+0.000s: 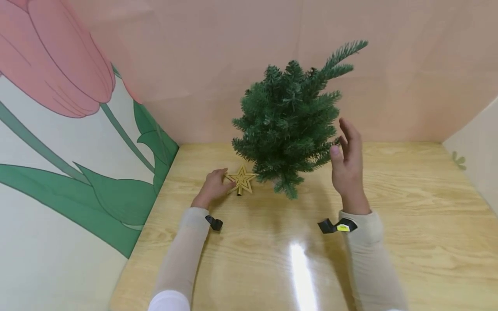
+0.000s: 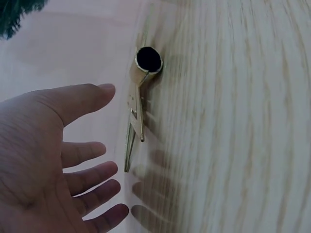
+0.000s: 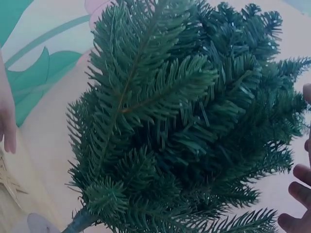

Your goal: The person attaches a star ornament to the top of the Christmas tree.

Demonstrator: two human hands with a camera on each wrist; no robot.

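A small artificial Christmas tree [image 1: 289,121] with green needles stands toward the back of the table. To its left lies a gold star tree topper [image 1: 242,178], its hollow round socket [image 2: 148,60] facing the left wrist camera. My left hand [image 1: 215,185] is over the star's left side in the head view; in the left wrist view its fingers are spread and apart from the star. Beside the tree's right branches my right hand [image 1: 348,166] is raised, fingers loosely bent and holding nothing. The right wrist view shows its fingertips [image 3: 300,194] close to the needles.
The wooden table [image 1: 420,207] reaches back to a pink wall covering [image 1: 186,77]. A panel with a painted tulip [image 1: 58,56] stands along the left, and a pale wall [image 1: 476,147] borders the right. Both wrists wear black camera straps.
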